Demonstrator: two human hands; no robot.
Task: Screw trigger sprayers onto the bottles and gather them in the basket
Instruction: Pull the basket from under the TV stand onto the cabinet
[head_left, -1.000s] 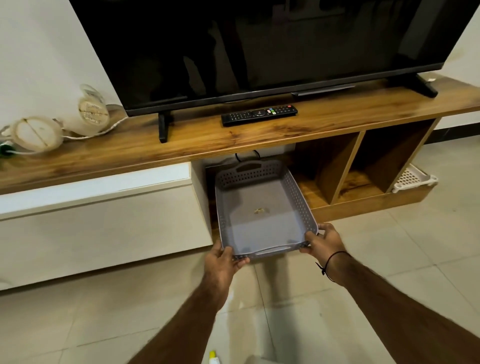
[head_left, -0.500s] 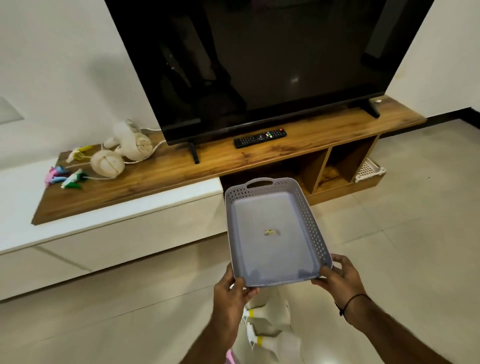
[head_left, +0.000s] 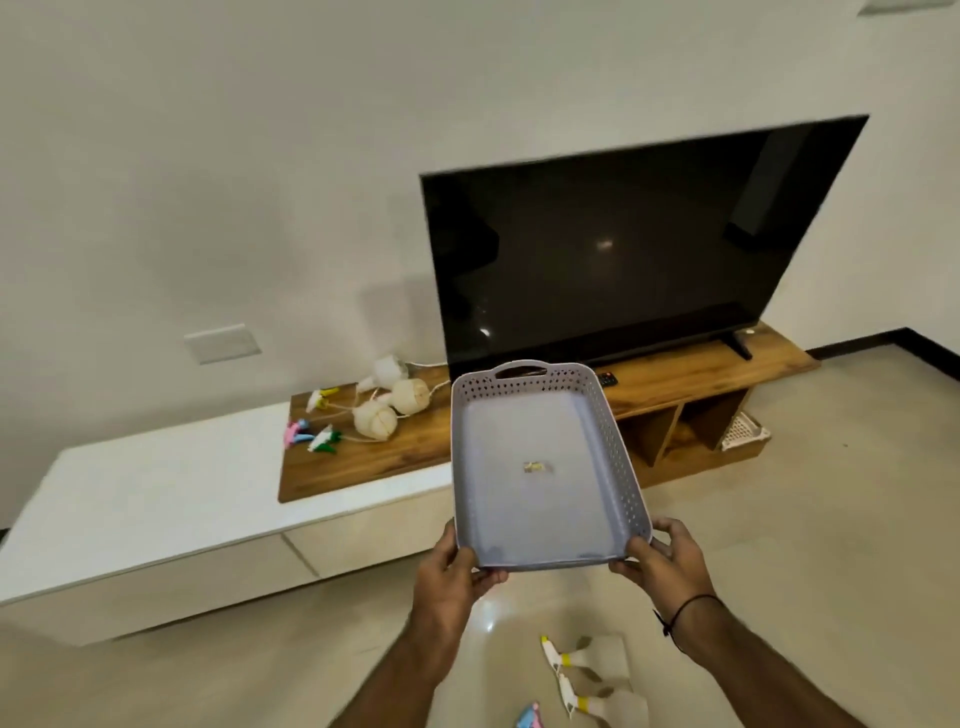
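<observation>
I hold a grey perforated basket (head_left: 618, 447) in the air in front of me; only a small scrap lies on its floor. My left hand (head_left: 457, 571) grips its near left corner and my right hand (head_left: 662, 558) grips its near right corner. On the floor below lie two white bottles with yellow-collared trigger sprayers (head_left: 571, 670), and a pink and blue sprayer (head_left: 530, 716) shows at the bottom edge. Several loose coloured trigger sprayers (head_left: 317, 426) lie on the wooden TV stand beside round pale bottles (head_left: 392, 408).
A large black TV (head_left: 634, 249) stands on the wooden stand (head_left: 685, 374), with a remote (head_left: 607, 378) partly behind the basket. A white low cabinet (head_left: 156, 499) extends left. A white basket (head_left: 743, 432) sits by the stand's right shelves. The floor is tiled.
I have lifted the basket out from under the stand, raised it and stepped back; the view has swung up and left, bringing the sprayers and bottles on the stand and floor into sight.
</observation>
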